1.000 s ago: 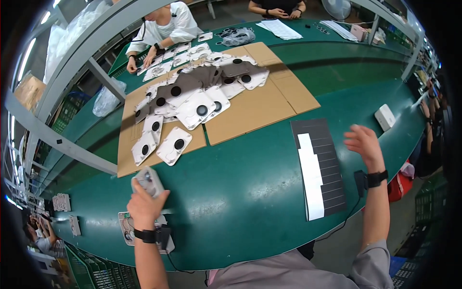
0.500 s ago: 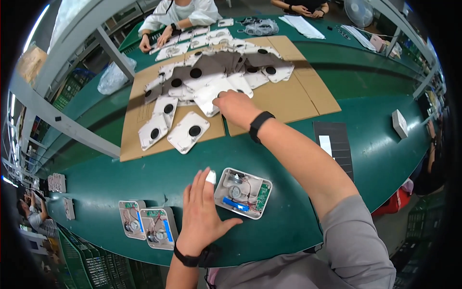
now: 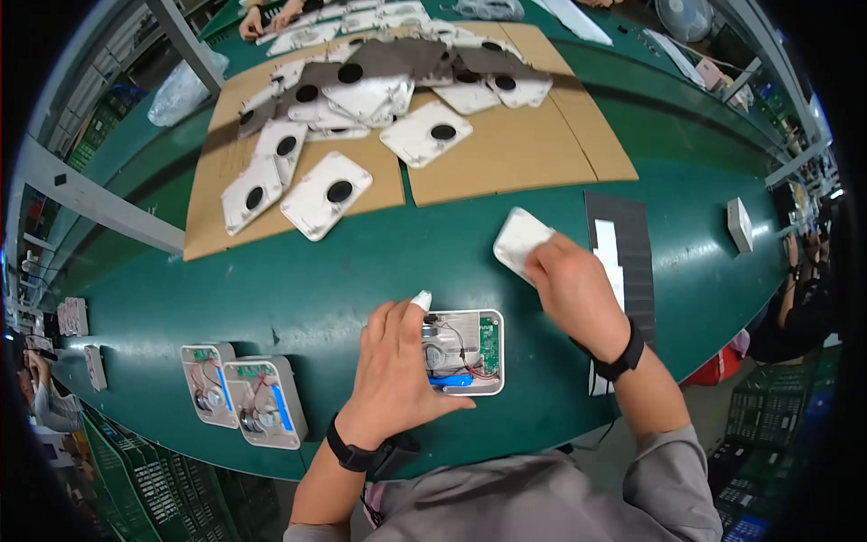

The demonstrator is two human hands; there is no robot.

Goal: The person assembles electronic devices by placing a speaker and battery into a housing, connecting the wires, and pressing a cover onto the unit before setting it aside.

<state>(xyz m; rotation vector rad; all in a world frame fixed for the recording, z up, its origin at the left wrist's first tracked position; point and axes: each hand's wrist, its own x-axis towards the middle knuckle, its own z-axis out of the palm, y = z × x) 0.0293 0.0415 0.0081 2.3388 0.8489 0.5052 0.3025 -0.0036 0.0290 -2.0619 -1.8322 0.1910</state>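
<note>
An open white device housing [image 3: 492, 352] lies on the green table in front of me, with a green circuit board, a round speaker, wires and a blue battery inside. My left hand [image 3: 393, 366] grips its left side, fingers at the far edge and thumb along the near edge, hiding part of the interior. A bandage wraps one of its fingertips. To the right, my right hand [image 3: 573, 280] pinches a white cover plate [image 3: 521, 239] above the table; its fingertips are partly hidden. Two similar open housings [image 3: 264, 402] stand side by side at my left.
Cardboard sheets [image 3: 515, 167] carry a pile of white cover plates [image 3: 361, 95] with black discs. A dark strip board [image 3: 632, 226] with white labels lies at right, and a white box [image 3: 739, 226] beyond it. Another person's hands [image 3: 271, 18] work at the far left.
My right hand has come from the pile to the right and nearer, carrying a white cover plate. My left hand has closed onto the housing, which has turned a little and now lies straighter.
</note>
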